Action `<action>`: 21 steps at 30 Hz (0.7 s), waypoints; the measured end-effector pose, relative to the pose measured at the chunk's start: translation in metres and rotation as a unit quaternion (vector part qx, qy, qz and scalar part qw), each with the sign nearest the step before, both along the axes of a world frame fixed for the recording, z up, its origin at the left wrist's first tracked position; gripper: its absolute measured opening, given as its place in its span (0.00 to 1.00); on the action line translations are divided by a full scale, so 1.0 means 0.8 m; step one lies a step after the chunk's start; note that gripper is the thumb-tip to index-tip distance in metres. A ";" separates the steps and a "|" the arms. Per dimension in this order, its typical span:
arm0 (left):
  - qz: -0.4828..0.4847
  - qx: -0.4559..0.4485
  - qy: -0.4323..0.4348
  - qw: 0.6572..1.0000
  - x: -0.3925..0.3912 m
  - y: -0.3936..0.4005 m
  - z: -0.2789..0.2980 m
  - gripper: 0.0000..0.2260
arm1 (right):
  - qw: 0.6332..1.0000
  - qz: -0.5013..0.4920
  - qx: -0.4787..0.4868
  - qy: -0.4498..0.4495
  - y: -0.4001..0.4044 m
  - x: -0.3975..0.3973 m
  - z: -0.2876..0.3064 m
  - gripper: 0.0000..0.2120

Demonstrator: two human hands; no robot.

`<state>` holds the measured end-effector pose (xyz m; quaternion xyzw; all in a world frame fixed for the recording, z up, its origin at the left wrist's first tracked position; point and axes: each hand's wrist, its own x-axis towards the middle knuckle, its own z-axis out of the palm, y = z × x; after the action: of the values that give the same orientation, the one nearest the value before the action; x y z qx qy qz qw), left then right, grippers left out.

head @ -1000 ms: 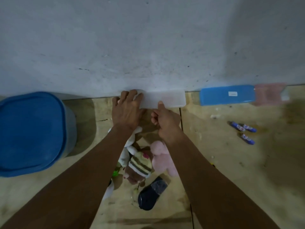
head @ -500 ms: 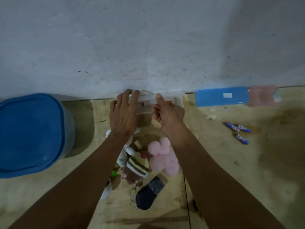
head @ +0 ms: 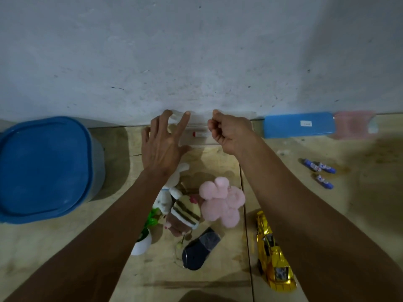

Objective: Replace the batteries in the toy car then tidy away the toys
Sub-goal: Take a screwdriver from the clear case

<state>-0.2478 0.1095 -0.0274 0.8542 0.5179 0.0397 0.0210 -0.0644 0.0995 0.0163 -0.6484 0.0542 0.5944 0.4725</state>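
A clear flat box (head: 197, 140) lies against the wall, its translucent lid (head: 197, 118) tipped up against the wall. A battery with a red end (head: 199, 134) shows inside. My left hand (head: 162, 141) spans the box's left end, fingers on the lid edge and thumb at the front. At the right end my right hand (head: 229, 131) pinches the lid. The gold toy car (head: 272, 253) lies on the floor beside my right forearm. Three blue batteries (head: 319, 168) lie loose at the right.
A blue-lidded bin (head: 43, 168) stands at the left. A blue case (head: 298, 125) and a pink case (head: 353, 124) lie along the wall. Between my arms are plush toys, one pink (head: 220, 201) and one striped (head: 185, 212), and a dark blue object (head: 200, 247).
The box lid, flat a second ago, has been lifted up against the wall, and the battery inside shows. The view has shifted so that the gold car comes into sight.
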 end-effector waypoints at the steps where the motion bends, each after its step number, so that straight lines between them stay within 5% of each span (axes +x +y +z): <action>1: -0.003 -0.002 0.001 1.000 0.000 0.000 0.002 0.43 | 1.000 0.001 -0.003 0.001 0.002 0.001 0.000 0.09; 6: -0.001 -0.019 0.027 0.999 -0.001 0.001 0.004 0.46 | 0.999 0.032 -0.004 -0.005 0.001 0.006 0.003 0.09; 9: 0.005 -0.017 0.034 0.999 -0.002 0.003 0.001 0.47 | 0.973 0.148 0.001 -0.178 -0.012 0.004 -0.014 0.05; 13: 0.017 0.010 0.044 0.999 -0.003 0.004 -0.005 0.44 | 0.776 0.357 0.055 -0.517 -0.024 -0.010 -0.050 0.06; 17: 0.019 -0.008 0.038 0.999 0.000 0.002 0.000 0.43 | 0.629 0.461 0.042 -0.624 -0.030 -0.021 -0.058 0.10; 21: 0.028 -0.012 0.042 0.999 0.003 0.000 0.004 0.44 | 0.556 0.485 0.057 -0.673 -0.028 -0.020 -0.058 0.12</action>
<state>-0.2458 0.1094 -0.0241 0.8401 0.5423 -0.0014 0.0083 -0.0802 0.0767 -0.0300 -0.7596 -0.6362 0.1266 0.0474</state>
